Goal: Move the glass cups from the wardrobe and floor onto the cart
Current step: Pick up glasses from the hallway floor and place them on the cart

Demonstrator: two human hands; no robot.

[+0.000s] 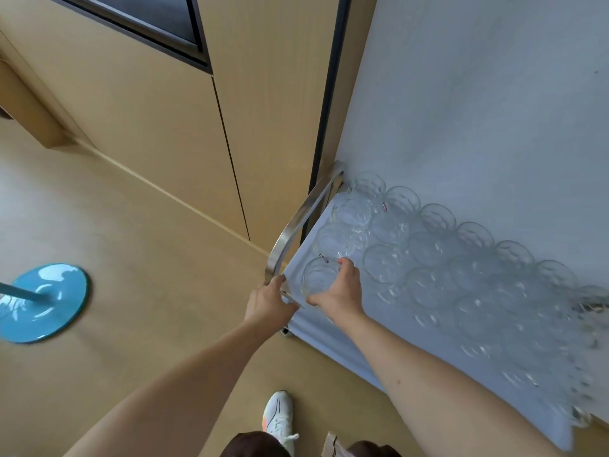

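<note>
Right hand (pixel 342 288) grips glass cup (pixel 318 275) on cart (pixel 329 328) — left hand (pixel 268 300) grasps cart handle (pixel 296 225).

Cloth-covered cart (pixel 333 328) (crowded with glass cups (pixel 428 249))

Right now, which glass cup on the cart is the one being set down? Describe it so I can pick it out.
Find the cart with its pale cloth top and steel handle. At the corner by that handle stands the glass cup. Unlike the packed cups around it, it is the one the right hand grips, while the left hand holds the handle's base.
</note>
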